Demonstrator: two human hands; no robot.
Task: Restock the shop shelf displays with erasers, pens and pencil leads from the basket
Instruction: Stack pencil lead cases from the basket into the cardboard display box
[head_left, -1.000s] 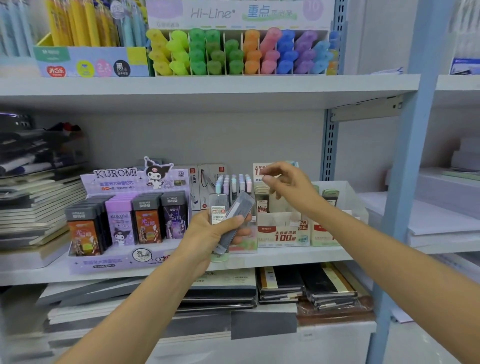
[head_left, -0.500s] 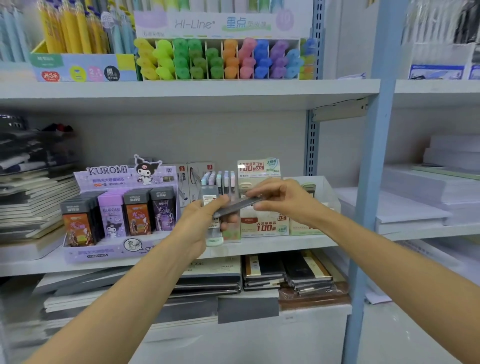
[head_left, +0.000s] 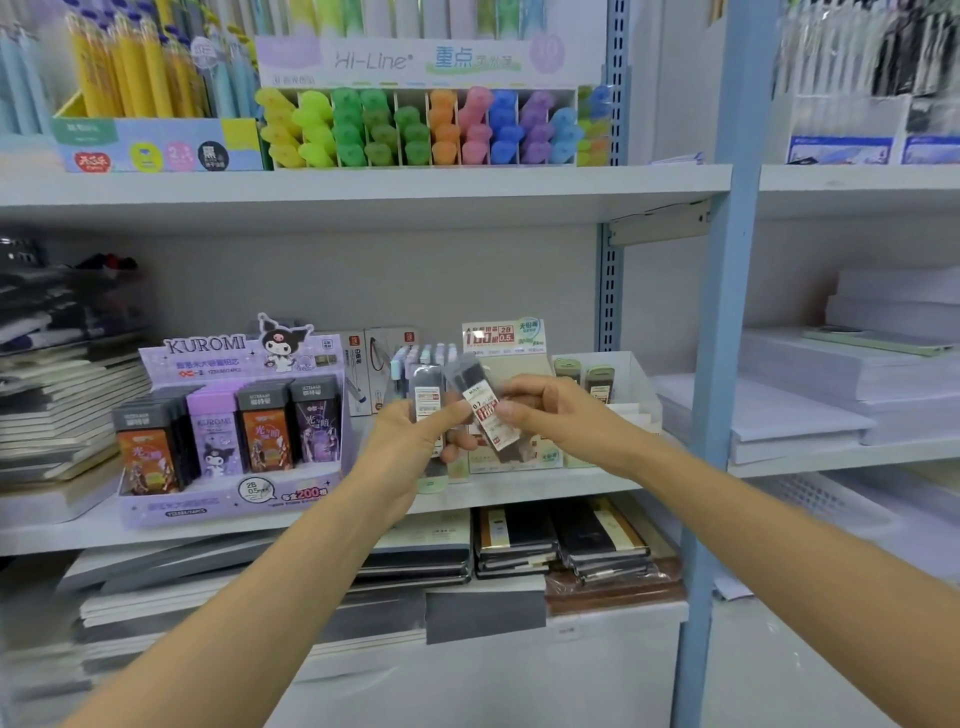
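Both hands are raised in front of the middle shelf. My left hand grips a dark pencil lead case with a white label, held upright. My right hand pinches a second dark lead case with a red and white label, tilted to the left. The two cases sit side by side, almost touching. Behind them stands a lead display box with a red and green header card. A purple Kuromi display of lead cases stands to the left.
A clear plastic bin holding green-topped cases stands right of the display box. Coloured highlighters fill the upper shelf. Notebooks are stacked below. A blue upright post rises on the right, with paper stacks beyond it.
My right hand came from the display box to my left hand and took hold of one lead case. That case has swung from flat to nearly upright. The view shifted right.
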